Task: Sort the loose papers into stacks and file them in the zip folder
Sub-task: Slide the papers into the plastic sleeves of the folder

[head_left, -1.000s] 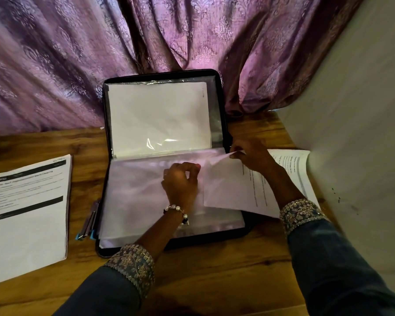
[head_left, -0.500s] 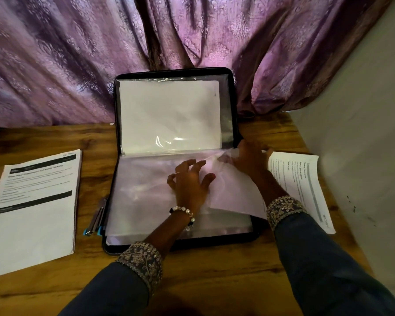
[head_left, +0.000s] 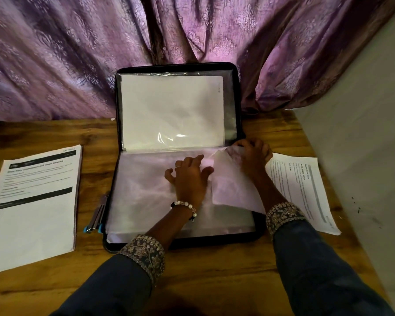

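Head view: zip folder (head_left: 237, 92) open, white sheet (head_left: 171, 110) sleeved inside.

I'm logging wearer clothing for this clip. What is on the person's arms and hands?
Both arms wear dark blue-grey sleeves with embroidered, gold-patterned cuffs. The left hand has a thin ring and a pearl-like bead bracelet at the wrist. The right hand shows no jewellery.

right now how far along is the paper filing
Done: one sheet sits in the upper sleeve of the open zip folder. In hand: the right hand feeds a sheet into the lower sleeve while the left hand presses it flat. Left: the left stack and the right papers lie unfiled.
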